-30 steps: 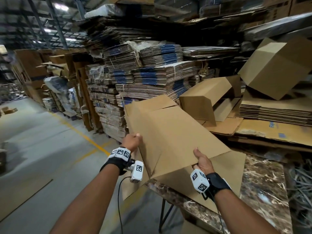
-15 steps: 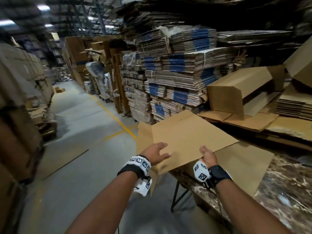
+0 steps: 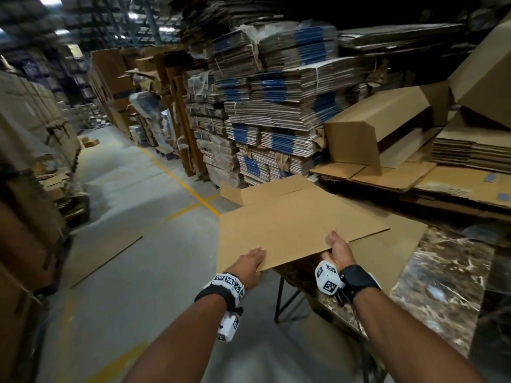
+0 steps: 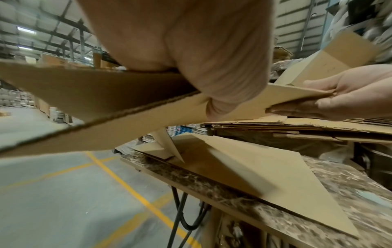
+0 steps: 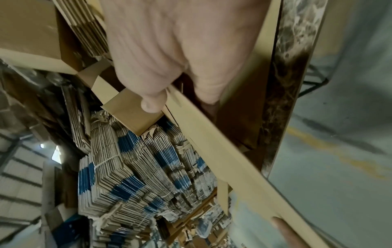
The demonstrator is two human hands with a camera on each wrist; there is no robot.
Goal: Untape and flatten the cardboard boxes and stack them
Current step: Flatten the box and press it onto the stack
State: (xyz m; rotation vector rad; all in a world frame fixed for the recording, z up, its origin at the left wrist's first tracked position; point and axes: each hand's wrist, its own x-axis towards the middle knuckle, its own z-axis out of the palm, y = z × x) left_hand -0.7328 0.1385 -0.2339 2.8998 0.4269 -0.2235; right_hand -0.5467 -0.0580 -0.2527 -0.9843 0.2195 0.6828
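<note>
Head view: a flattened cardboard box is held level above the near corner of the marble-topped bench, over another flat cardboard sheet already lying there.
Step in hand: judged to be the carrying of the flattened box to a stack; taping is not seen on it.
Left hand: the left hand is closed on the near left edge of the box, thumb above and fingers below, as is confirmed in the left wrist view.
Right hand: the right hand is pinched on the near right edge, thumb on top, the fingers hidden under the panel; in the right wrist view the board is seen between thumb and fingers.
Pose: both forearms are stretched forward, wrists roughly level, the left reaching out past the bench edge.
How to do it well: the panel should be kept level and both grips held until its edges are lined up with the sheet below, so that loose flaps are not caught or folded under.
Unopened boxes: seen lying beyond, on piled flat cardboard.
</note>
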